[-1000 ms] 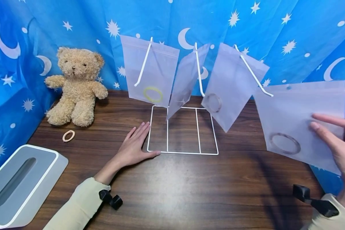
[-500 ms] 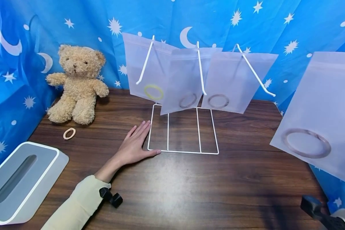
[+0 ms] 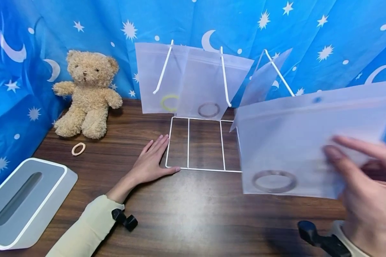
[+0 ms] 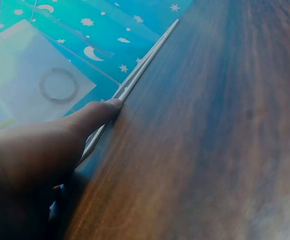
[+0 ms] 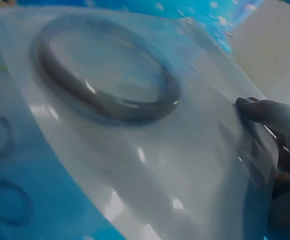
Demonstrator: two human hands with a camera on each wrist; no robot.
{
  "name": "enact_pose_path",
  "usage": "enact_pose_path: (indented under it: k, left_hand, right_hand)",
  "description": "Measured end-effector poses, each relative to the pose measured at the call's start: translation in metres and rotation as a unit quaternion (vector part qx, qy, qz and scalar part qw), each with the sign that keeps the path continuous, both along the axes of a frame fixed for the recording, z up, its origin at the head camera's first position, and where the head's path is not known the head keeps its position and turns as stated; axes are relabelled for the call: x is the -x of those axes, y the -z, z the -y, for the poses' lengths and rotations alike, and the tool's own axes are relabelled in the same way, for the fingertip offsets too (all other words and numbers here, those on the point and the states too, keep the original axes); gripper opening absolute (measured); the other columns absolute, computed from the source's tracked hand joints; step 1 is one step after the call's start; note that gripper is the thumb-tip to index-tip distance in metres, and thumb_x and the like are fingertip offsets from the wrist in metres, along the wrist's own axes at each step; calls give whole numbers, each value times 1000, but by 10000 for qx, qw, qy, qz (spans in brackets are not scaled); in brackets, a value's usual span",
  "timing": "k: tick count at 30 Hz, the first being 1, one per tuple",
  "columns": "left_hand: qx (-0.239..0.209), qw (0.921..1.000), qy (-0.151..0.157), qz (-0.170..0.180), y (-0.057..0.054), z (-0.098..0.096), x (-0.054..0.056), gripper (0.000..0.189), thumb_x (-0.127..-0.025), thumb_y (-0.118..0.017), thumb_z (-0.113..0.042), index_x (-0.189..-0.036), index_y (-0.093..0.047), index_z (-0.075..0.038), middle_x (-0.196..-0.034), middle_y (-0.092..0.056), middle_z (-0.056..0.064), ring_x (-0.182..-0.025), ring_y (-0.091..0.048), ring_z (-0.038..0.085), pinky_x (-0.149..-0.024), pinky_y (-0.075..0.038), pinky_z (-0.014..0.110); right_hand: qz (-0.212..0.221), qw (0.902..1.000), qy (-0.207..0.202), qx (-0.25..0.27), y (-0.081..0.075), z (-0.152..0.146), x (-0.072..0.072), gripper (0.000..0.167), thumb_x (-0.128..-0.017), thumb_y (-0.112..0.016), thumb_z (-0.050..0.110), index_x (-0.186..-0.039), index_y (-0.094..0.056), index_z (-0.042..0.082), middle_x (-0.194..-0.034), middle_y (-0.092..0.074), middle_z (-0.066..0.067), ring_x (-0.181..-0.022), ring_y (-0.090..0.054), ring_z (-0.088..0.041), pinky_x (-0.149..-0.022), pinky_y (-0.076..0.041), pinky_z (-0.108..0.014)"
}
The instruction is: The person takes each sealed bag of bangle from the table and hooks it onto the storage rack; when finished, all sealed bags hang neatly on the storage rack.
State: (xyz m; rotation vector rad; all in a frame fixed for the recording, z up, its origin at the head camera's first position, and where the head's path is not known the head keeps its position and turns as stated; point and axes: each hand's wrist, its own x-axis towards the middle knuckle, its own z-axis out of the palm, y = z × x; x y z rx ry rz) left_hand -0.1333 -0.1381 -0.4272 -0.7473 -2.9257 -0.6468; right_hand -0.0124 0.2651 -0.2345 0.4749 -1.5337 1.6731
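My right hand pinches a frosted zip bag by its right side, thumb in front. A brownish bangle lies in that bag, large in the right wrist view. My left hand lies flat on the table, fingertips at the left wire of a white wire rack, thumb on its front wire. From the rack's hooks hang a left bag with a yellow ring, a middle bag with a brownish bangle, and a right bag turned nearly edge-on, partly hidden by the held bag.
A teddy bear sits at the back left, with a small beige ring in front of it. At the left edge stands a grey and white tissue box. A blue curtain with stars and moons closes off the back.
The right hand first carried the held bag to the right, then brought it back leftward, in front of the right hook. The hanging bags swing and turn. My left hand stays put.
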Motion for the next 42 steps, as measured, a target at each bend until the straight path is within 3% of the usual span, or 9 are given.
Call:
enact_pose_path:
  k: [3, 5, 6, 9, 11, 22, 42]
  left_hand:
    - [3, 10000, -11, -12, 0, -1, -1, 114, -77, -52, -82, -157, -19, -7, -162, -17, 6, -148, -11, 21, -118, -6, 44]
    - [-4, 10000, 7, -15, 0, -1, -1, 114, -78, -52, -82, -157, -19, -6, -162, -17, 7, -148, -11, 22, -118, -7, 44]
    - [-12, 10000, 18, -19, 0, -1, -1, 114, -78, -51, -82, -156, -19, -6, -162, -17, 7, -148, -12, 22, -118, -7, 45]
    - [-31, 10000, 44, -16, 0, -1, 0, 113, -79, -52, -80, -156, -18, -5, -162, -17, 7, -148, -12, 23, -117, -7, 46]
    - [-32, 10000, 47, -10, 0, -1, 0, 113, -80, -52, -80, -156, -18, -5, -162, -17, 8, -148, -12, 24, -117, -8, 46]
    - [0, 10000, 19, -39, -1, -1, 1, 112, -80, -55, -78, -156, -18, -5, -162, -16, 7, -148, -12, 23, -118, -6, 45]
    - [-50, 10000, 7, 9, -2, 0, 0, 112, -80, -55, -78, -156, -18, -5, -162, -16, 7, -148, -11, 23, -117, -6, 45]
  right_hand:
    - [-66, 9973, -141, -716, -2, 27, 7, 22, -72, -73, -22, -91, -64, -26, -93, -69, -29, -44, -55, -11, -41, -29, -12]
    - [41, 9939, -99, -1098, -1, 37, 10, 22, -72, -73, -21, -92, -65, -25, -94, -70, -27, -36, -38, -4, -38, -14, -16]
    - [126, 9926, -132, -1200, 0, 41, 12, 22, -72, -73, -21, -93, -65, -25, -94, -70, -26, -35, -32, -3, -38, -12, -17]
    - [295, 9916, -614, -1102, 4, 50, 18, 24, -72, -72, -22, -94, -65, -24, -96, -70, -25, -36, -27, -2, -38, -12, -18]
    - [432, 9901, -687, -1146, 6, 54, 21, 24, -73, -72, -23, -96, -66, -23, -97, -71, -23, -37, -27, -2, -37, -12, -19]
    - [802, 9853, -268, -1487, 9, 66, 29, 26, -75, -72, -20, -100, -69, -18, -100, -72, -19, -37, -25, -3, -36, -15, -22]
    - [970, 9817, -1, -1641, 16, 73, 38, 27, -77, -73, -16, -104, -70, -13, -99, -72, -17, -40, -25, -6, -38, -15, -25]
